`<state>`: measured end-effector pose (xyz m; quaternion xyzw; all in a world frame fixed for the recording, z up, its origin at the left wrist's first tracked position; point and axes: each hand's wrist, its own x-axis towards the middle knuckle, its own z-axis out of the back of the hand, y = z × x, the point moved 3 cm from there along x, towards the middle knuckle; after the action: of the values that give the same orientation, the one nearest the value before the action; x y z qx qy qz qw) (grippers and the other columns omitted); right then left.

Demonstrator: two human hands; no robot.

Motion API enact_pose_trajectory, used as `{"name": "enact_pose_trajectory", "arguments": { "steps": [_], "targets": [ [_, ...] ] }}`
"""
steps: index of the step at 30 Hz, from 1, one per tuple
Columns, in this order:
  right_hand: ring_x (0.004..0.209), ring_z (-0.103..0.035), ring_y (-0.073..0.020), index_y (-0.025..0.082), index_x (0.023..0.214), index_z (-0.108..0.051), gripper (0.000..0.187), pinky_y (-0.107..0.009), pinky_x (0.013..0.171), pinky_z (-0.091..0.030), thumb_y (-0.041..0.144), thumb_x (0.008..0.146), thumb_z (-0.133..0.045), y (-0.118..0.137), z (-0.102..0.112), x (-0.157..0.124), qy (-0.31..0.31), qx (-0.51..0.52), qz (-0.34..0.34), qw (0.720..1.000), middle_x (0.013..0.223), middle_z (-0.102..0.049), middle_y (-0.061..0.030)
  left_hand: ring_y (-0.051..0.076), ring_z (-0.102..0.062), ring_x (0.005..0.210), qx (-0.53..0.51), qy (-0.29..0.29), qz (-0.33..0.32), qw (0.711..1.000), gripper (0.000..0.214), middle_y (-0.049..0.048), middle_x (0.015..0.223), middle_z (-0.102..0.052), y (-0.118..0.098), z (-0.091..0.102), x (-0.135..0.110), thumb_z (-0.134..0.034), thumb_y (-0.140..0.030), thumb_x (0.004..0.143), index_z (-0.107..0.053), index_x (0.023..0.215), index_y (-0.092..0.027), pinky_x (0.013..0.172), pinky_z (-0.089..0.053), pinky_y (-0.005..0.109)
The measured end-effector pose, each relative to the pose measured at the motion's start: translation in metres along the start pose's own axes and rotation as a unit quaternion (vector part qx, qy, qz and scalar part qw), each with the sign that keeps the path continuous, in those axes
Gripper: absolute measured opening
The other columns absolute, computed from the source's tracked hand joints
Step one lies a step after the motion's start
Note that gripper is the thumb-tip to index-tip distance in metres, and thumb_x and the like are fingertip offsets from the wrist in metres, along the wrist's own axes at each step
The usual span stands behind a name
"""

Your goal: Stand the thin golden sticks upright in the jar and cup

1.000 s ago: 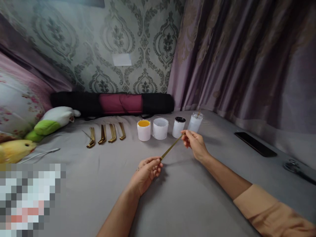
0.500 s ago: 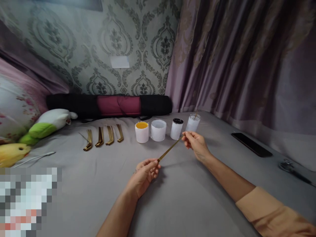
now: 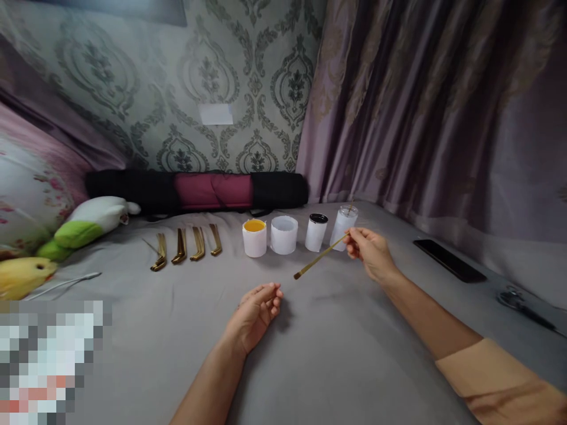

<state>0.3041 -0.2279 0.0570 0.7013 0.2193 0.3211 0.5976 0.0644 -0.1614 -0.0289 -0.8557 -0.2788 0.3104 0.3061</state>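
Stick point(image 3: 321, 256), thin and gold-coloured with a darker tip, slants above the grey sheet point(image 3: 336, 366), its far right end in front of the glass jar point(image 3: 346, 218). The right hand point(image 3: 370, 251) pinches that end between thumb and fingers; the left hand point(image 3: 257, 310), loosely curled and holding nothing that shows, is near the dark tip but apart from it. Left of the jar stand a black-topped pot point(image 3: 316, 237), a white pot point(image 3: 283, 239) and a yellow-filled pot point(image 3: 254, 242). Farther left lie four gold bundles point(image 3: 179, 248) (each bent at its near end). A phone point(image 3: 449, 260) lies at the right.
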Motion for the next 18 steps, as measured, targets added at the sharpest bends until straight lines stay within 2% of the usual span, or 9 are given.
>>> {"name": "enact_pose_trajectory", "arguments": {
  "steps": [9, 18],
  "targets": [
    [0.040, -0.044, -0.0044, 0.015, 0.068, -0.056, 0.009, -0.015, 0.032, -0.032, 0.021, 0.073, -0.055, 0.050, 0.039, 0.032, -0.103, -0.009, 0.058, 0.993, 0.058, -0.055, -0.0002, 0.006, -0.048, 0.054, -0.083, -0.005, 0.022, 0.996, 0.010, 0.0042, 0.071, -0.053, -0.002, 0.006, 0.004, -0.051, -0.016, 0.078, -0.054, 0.085, -0.009, 0.048, -0.042, 0.017],
    [0.037, -0.044, -0.0040, 0.012, 0.068, -0.055, 0.012, -0.015, 0.030, -0.034, 0.014, 0.077, -0.048, 0.083, 0.072, 0.063, -0.185, -0.028, 0.093, 0.978, 0.056, -0.054, 0.0001, 0.006, -0.048, 0.055, -0.095, -0.002, 0.023, 0.995, 0.011, 0.0045, 0.072, -0.053, -0.002, 0.008, 0.005, -0.051, -0.015, 0.079, -0.054, 0.086, -0.008, 0.048, -0.043, 0.017]
  ]
}}
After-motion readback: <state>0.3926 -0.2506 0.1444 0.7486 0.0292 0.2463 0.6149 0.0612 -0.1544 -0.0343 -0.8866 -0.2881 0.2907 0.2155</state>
